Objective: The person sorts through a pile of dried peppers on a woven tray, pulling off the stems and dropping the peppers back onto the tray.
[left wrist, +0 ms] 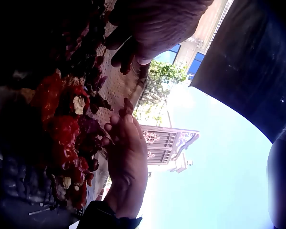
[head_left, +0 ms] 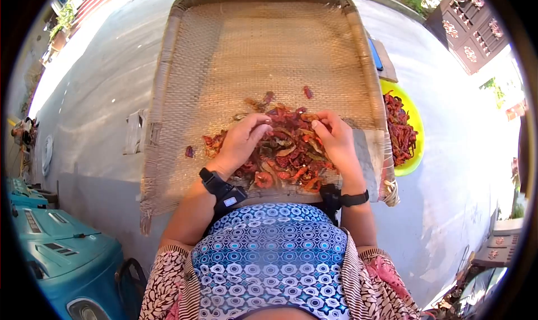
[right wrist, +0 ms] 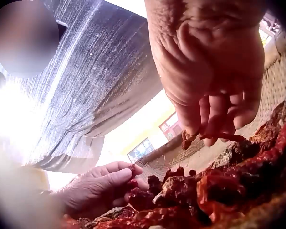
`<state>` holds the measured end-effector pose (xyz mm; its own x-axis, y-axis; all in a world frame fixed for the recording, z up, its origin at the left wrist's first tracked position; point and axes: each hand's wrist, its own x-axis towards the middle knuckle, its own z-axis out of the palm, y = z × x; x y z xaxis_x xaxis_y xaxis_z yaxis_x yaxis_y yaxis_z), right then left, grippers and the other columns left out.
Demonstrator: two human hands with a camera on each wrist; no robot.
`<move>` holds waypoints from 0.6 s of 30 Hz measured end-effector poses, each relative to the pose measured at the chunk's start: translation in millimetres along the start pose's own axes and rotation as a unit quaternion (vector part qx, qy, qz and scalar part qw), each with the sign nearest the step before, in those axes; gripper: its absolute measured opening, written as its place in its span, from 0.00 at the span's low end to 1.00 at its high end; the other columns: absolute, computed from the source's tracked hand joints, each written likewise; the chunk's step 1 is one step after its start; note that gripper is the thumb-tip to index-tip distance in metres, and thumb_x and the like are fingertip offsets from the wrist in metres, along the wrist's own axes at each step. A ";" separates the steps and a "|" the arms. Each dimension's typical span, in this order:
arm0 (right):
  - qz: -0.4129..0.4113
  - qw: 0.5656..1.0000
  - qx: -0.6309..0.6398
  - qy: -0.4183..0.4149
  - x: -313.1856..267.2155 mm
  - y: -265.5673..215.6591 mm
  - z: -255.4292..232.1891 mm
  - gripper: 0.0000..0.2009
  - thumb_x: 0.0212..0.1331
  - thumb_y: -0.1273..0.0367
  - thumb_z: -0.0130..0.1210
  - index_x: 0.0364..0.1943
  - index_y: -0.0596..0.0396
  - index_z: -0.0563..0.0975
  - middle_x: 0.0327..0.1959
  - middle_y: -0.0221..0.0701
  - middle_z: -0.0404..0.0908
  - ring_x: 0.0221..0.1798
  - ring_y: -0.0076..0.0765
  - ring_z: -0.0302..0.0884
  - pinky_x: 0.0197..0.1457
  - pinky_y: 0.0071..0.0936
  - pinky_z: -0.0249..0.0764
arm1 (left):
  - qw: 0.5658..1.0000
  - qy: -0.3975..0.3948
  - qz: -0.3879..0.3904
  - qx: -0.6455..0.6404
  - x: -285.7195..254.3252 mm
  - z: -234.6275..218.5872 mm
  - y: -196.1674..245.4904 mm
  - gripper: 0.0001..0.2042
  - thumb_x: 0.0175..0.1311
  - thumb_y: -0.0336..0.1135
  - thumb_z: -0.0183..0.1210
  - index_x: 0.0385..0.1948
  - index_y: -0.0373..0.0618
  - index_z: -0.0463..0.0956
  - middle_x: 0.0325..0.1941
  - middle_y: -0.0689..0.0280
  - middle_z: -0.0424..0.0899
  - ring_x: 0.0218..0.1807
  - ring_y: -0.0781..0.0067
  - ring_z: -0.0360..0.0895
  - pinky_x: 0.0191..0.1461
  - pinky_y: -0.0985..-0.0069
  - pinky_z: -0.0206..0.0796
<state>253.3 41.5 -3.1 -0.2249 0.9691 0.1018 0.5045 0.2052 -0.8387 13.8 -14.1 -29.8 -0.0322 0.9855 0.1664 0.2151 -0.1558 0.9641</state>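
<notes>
A heap of dried red chili peppers (head_left: pixel 283 152), wrinkled and mixed with some brownish ones, lies on the near part of a woven bamboo tray (head_left: pixel 263 45). Over the heap's left side, my left hand (head_left: pixel 246 137) pinches a small red chili pepper (right wrist: pixel 132 171) between thumb and forefinger. My right hand (head_left: pixel 338 143) is over the right side, thumb against fingertips, and grips a thin dried chili pepper (right wrist: pixel 188 139). In the left wrist view the right hand (left wrist: pixel 127 162) shows beyond the heap, a dark red piece at its fingertips. Both hands stay close above the peppers.
A yellow basin (head_left: pixel 416 123) of dried red chilies stands right of the tray, near a blue flat object (head_left: pixel 375 55) on cardboard. A few loose chilies (head_left: pixel 307 91) lie apart from the heap. At the lower left is a teal vehicle (head_left: pixel 67 258).
</notes>
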 end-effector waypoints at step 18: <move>0.033 0.969 0.216 -0.115 -13.3 -33.0 -11.0 0.16 0.66 0.60 0.56 0.47 0.58 0.76 0.34 0.30 0.82 0.36 0.24 0.79 0.37 0.23 0.73 | 0.995 -0.055 -0.021 -0.078 -0.5 -5.7 5.4 0.07 0.68 0.29 0.58 0.45 0.42 0.78 0.46 0.69 0.82 0.43 0.82 0.76 0.48 0.82 0.70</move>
<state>248.8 23.3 29.2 -0.4085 0.9119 -0.0399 0.1385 0.0187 -0.9902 9.4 -15.8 -23.5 0.0706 0.9913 0.1107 0.0620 -0.1152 0.9914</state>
